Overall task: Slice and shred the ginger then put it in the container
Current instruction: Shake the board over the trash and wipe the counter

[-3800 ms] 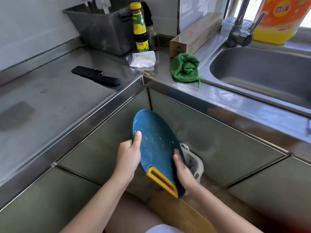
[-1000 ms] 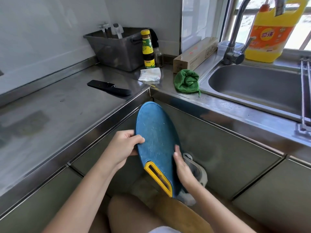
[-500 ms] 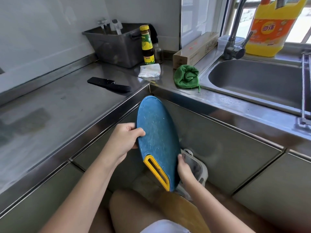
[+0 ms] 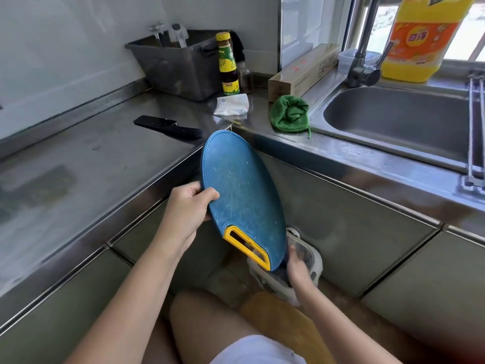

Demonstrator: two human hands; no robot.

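Tilting over clear container (image 4: 315, 262), scratched blue board (image 4: 241, 185) w/ yellow handle (image 4: 246, 246); L fingers (image 4: 210, 193) gripping edge, R fingers (image 4: 293, 253) unclear.

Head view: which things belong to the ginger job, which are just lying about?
Job: blue oval cutting board with yellow handle, in left hand; clear plastic container beneath, near right hand; black knife.
Lying about: green cloth, yellow-capped sauce bottle, yellow detergent jug.

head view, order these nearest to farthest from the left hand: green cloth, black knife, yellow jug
1. black knife, on the counter just beyond the left hand
2. green cloth, right of it, beside the sink
3. yellow jug, far right, behind the sink
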